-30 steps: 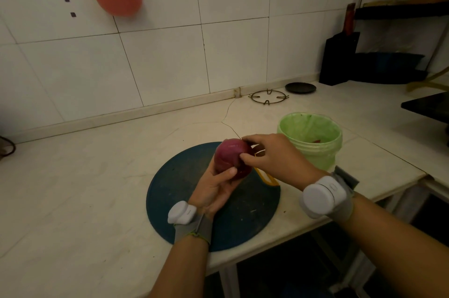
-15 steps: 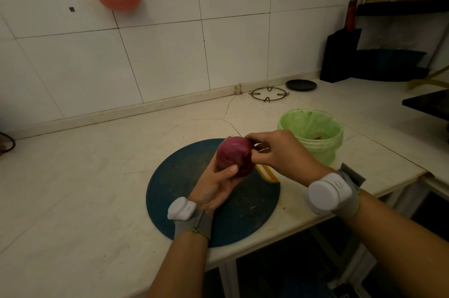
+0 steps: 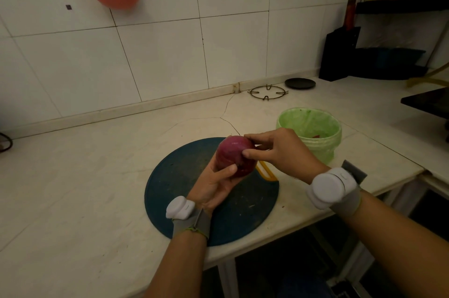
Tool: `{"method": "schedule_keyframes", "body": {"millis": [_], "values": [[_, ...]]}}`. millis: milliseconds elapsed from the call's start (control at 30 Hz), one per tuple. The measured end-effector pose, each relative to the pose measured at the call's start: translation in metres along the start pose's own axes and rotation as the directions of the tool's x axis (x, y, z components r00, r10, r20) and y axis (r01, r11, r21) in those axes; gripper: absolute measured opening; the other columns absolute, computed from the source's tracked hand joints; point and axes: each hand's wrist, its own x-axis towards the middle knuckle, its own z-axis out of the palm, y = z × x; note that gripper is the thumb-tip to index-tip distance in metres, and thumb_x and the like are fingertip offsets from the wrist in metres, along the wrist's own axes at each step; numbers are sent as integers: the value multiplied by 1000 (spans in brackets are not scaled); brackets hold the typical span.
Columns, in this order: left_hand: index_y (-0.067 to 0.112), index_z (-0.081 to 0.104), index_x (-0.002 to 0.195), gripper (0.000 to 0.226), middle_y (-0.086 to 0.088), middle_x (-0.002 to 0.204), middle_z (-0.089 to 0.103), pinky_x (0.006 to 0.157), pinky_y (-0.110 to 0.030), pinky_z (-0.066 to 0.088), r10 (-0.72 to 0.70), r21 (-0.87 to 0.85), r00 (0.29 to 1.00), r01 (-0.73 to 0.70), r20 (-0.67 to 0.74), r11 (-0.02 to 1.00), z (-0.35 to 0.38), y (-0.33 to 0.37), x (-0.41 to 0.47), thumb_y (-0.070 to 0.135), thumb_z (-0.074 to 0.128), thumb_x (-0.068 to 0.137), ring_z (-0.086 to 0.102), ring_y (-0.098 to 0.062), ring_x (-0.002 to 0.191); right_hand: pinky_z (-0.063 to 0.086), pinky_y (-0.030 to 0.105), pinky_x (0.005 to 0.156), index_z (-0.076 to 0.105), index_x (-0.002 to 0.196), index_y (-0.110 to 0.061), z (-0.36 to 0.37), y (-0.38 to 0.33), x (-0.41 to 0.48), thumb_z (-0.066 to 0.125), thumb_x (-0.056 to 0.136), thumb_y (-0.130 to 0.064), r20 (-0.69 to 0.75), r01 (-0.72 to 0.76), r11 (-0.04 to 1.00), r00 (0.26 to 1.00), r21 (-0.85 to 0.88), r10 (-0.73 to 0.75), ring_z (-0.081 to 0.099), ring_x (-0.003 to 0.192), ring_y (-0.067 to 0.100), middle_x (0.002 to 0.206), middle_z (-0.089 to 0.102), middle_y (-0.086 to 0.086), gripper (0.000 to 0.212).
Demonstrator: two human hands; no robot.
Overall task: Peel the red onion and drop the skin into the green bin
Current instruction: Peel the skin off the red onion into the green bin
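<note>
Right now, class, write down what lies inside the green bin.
Inside the green bin: a green liner and one small red scrap low down. The near rim and the right hand cover the rest of the bottom.

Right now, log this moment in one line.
left hand: holds red onion above blue board | right hand: pinches its skin | green bin: upright beside board
</note>
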Motion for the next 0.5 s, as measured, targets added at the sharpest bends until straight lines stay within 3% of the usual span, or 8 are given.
{"method": "schedule_keyframes", "body": {"millis": [300,500], "values": [[19,59,120,87,-17,125,54,85,-46,54,-19,-53,1000,19,12,998,-2,0,0,12,93,40,62,-34,109,53,22,87,65,114,-19,-3,5,1,69,81,-23,-45,25,1000,999,6,-25,66,91,3,103,71,1,34],[18,57,123,89,-16,126,54,90,-47,52,-3,-37,1000,4,7,999,-2,-1,0,12,93,42,62,-33,109,52,19,86,61,121,-16,-1,-1,2,70,80,-29,7,28,999,1000,-42,-28,64,94,1,109,69,-2,44]]}}
